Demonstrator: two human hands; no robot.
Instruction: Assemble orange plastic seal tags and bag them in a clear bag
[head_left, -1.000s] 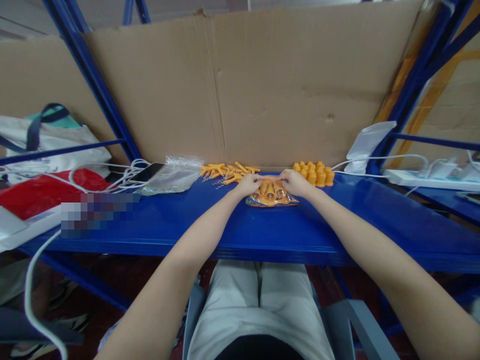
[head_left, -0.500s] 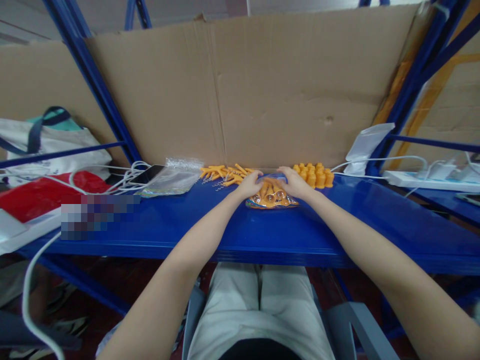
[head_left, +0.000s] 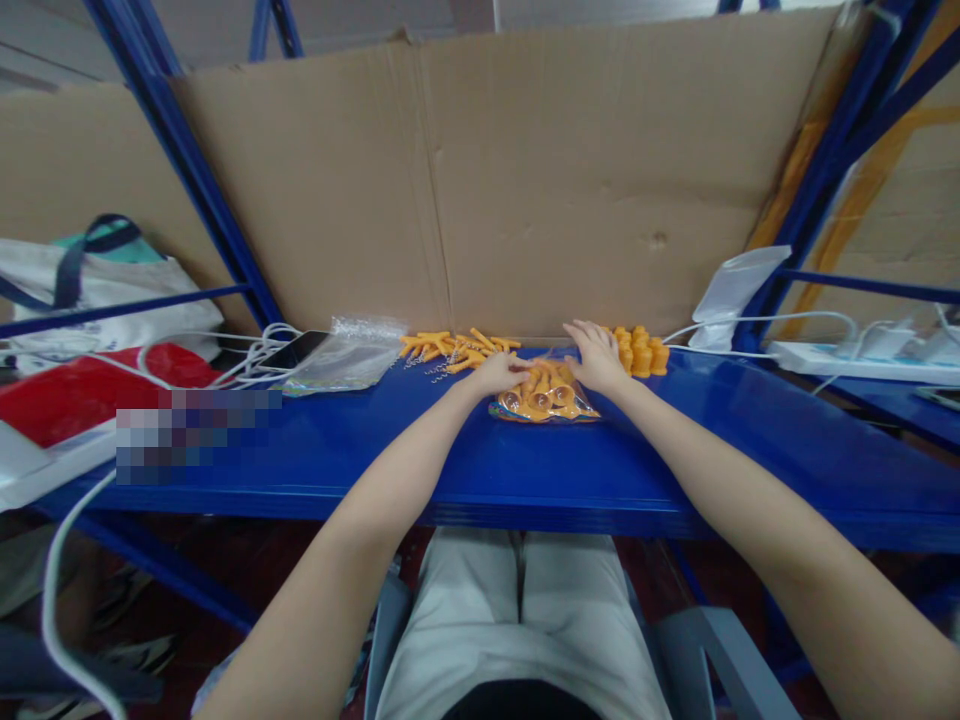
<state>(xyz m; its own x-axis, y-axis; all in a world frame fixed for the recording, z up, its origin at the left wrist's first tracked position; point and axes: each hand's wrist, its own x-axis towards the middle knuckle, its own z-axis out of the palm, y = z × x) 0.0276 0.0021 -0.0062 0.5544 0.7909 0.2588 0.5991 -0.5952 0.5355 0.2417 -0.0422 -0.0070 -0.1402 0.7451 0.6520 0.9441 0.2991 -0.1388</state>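
Broadly, a tall cardboard panel (head_left: 525,180) closes off twelve o'clock, reckoned from the filled clear bag with the person at six, and a blue surface (head_left: 555,480) stretches out before it. Toward ten o'clock slumps a white tote bag (head_left: 127,290), with a red item (head_left: 82,385) lower, near nine, and a white power strip (head_left: 862,358) well off at three. Flat clear bags (head_left: 341,360) lie between nine and ten. The filled clear bag (head_left: 544,400), packed with orange parts, lies on the surface straight ahead of the person. At its two o'clock edge the right hand (head_left: 598,358) is open, fingers spread, with no grip visible. At its ten o'clock edge the left hand (head_left: 501,373) reaches in with bent fingers; whether it pinches the plastic I cannot tell. Stubby orange parts (head_left: 645,352) stand grouped just beyond the right hand; smallest, loose orange pieces with metal spirals (head_left: 450,346) lie heaped at ten.
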